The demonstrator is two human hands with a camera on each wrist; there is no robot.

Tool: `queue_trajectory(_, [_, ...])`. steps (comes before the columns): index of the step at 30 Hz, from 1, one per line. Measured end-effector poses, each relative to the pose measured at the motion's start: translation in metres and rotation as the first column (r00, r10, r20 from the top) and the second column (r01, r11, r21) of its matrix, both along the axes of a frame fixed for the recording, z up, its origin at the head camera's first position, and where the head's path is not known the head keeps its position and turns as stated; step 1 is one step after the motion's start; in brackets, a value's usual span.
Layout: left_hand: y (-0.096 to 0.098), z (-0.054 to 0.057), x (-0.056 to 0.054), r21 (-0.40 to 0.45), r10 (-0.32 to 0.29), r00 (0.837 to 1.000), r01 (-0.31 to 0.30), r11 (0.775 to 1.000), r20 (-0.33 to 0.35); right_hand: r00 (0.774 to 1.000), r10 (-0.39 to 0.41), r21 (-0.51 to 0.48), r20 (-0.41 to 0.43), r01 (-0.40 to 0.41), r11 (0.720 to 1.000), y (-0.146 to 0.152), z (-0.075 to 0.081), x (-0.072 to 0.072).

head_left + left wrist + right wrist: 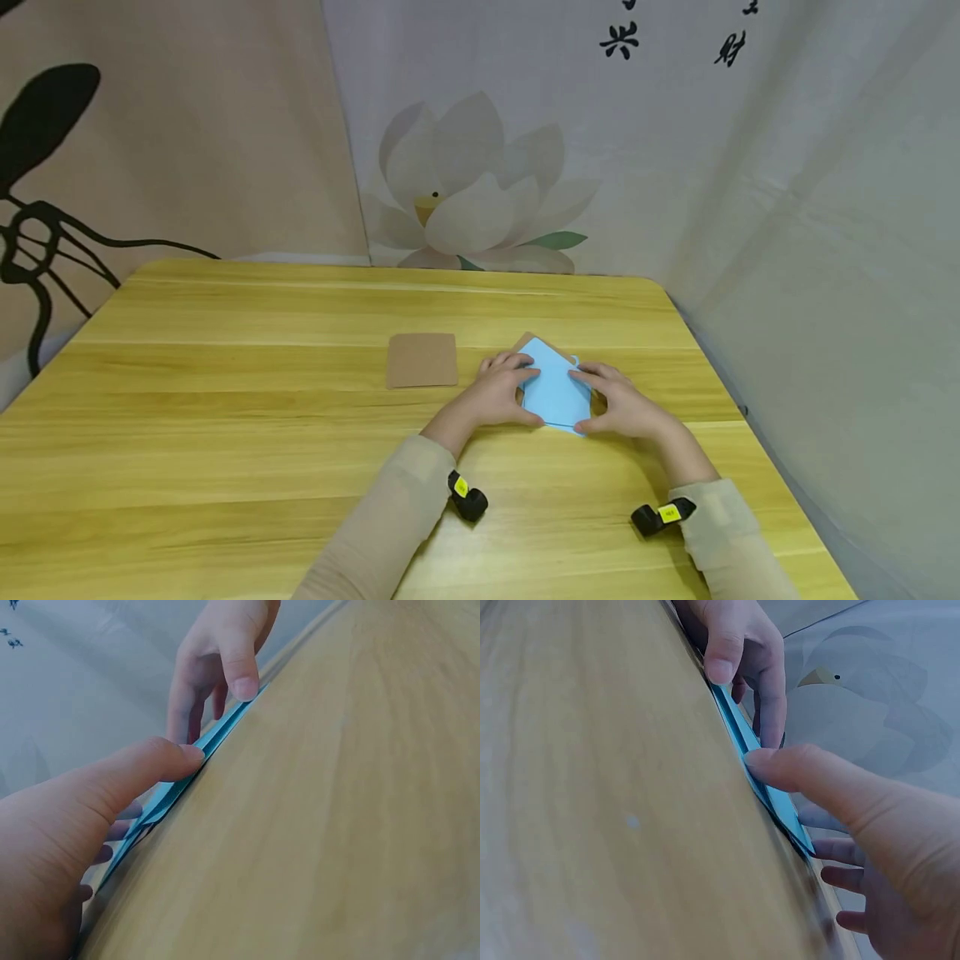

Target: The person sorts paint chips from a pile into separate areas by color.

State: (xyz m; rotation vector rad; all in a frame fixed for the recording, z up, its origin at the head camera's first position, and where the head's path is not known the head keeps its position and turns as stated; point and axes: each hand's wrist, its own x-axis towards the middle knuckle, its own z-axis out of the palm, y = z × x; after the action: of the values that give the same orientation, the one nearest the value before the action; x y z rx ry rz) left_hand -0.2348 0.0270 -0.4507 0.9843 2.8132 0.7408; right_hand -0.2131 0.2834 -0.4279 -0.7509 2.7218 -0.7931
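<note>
A light-blue layered sheet [557, 390], likely paper or thin card, lies on the table with a small curl at its upper right. A brown card corner [528, 338] shows from under its far side. My left hand [498, 392] touches the sheet's left part, thumb on the near edge and forefinger farther up. On the right part, my right hand [622, 400] does the same, its thumb and forefinger spread apart. Both wrist views show the sheet [223, 729] edge-on, its layers slightly parted under the straight thumbs. What the other fingers touch is partly hidden.
A brown square card [422, 360] lies flat to the left of the blue sheet. The wood-grain table [225, 433] ends at a curtain [487, 167] printed with a flower. Black wrist cameras [468, 500] hang at both cuffs.
</note>
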Motion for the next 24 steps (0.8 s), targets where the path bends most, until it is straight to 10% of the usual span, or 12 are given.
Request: queue_trajectory(24, [-0.025, 0.000, 0.008, 0.084, -0.018, 0.996, 0.026, 0.996, -0.089, 0.979, 0.040, 0.046, -0.202, -0.032, 0.998, -0.017, 0.008, 0.007])
